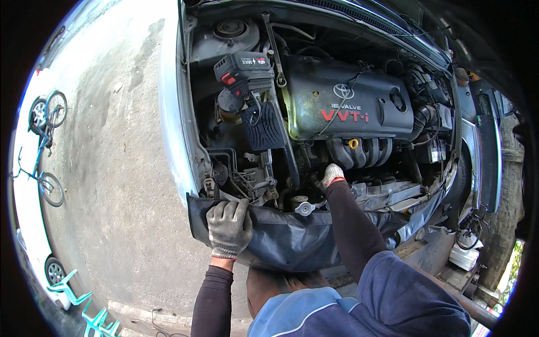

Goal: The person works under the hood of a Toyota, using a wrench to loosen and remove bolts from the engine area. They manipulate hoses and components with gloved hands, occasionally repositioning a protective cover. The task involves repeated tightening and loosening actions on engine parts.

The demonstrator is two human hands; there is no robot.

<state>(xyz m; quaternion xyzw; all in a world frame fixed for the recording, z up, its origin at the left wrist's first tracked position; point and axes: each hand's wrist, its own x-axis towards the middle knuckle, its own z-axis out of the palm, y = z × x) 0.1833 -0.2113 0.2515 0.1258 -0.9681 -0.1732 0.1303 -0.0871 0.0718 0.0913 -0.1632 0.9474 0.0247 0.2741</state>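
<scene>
My left hand (pixel 229 229), in a grey-coated knit glove, is curled over the front edge of the black fender cover (pixel 292 238). My right hand (pixel 333 175), gloved in pale knit, reaches down into the engine bay below the engine's intake pipes (pixel 359 153). Its fingers are hidden among the parts there, and whatever they touch cannot be seen. Close by it are a yellow ring handle (pixel 353 144) and, nearer me, a silver radiator cap (pixel 305 209). The black plastic engine cover (pixel 351 92) lies beyond my right hand.
A cordless power tool's battery pack (pixel 245 63) sits in the bay's left part, beside a ribbed black pad (pixel 264 126). A long wrench (pixel 273 48) lies farther back. Bicycles (pixel 48 146) and turquoise plastic chairs (pixel 98 320) stand off to the left on concrete.
</scene>
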